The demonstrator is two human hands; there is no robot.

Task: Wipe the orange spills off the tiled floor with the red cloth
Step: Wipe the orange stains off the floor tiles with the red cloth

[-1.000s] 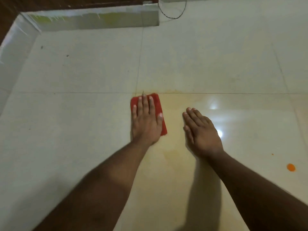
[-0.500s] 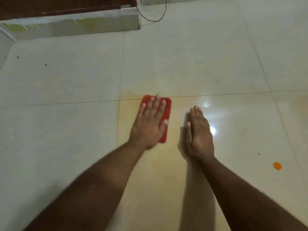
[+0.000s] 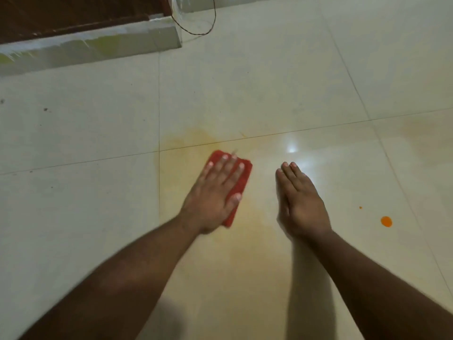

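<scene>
I see a glossy tiled floor [image 3: 269, 82], smooth enough to throw back a bright glare, with thin grout lines between the pale tiles. A dull yellowish film [image 3: 220, 231] mattes the shine around the cloth [image 3: 241, 179], which looks like soft, matt red fabric. The orange drop [image 3: 386, 221] sits wet and opaque. The skirting [image 3: 98, 47] looks like polished stone; above it, dark wood [image 3: 73, 11].

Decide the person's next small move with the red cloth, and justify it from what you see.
Probably sweep the red cloth under the left hand back across the yellowish smear nearer the body; that film is unwiped, and the orange drop beyond the right hand can wait.
</scene>
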